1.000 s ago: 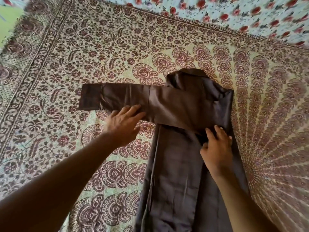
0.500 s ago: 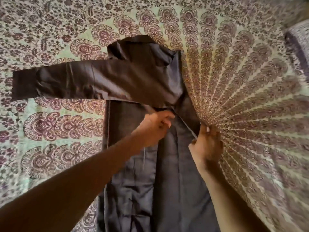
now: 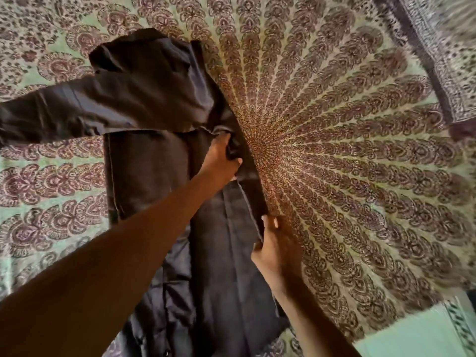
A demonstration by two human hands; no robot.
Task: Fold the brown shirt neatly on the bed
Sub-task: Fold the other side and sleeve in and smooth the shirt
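Fabric of the brown shirt (image 3: 144, 161) runs lengthwise from the collar, far from you, down toward your body, lying on the patterned bedspread (image 3: 360, 150). Your left hand (image 3: 221, 161) reaches across the shirt and grips a bunch of cloth at the right side fold, fingers curled into it, just under where the sleeve (image 3: 51, 114) crosses over the chest. That sleeve stretches away to the left of this grip, well apart from both hands. Your right hand (image 3: 275, 251) sits nearer to you along the same right edge, thumb and fingers pinching the folded edge; how tightly it pinches you cannot tell from here. Both grips lie on one line, parallel to the shirt's long axis, with the body of the shirt to the left of them. Judging from this, the coming move is to straighten that side fold, and the left hand is nearer the shoulder end.
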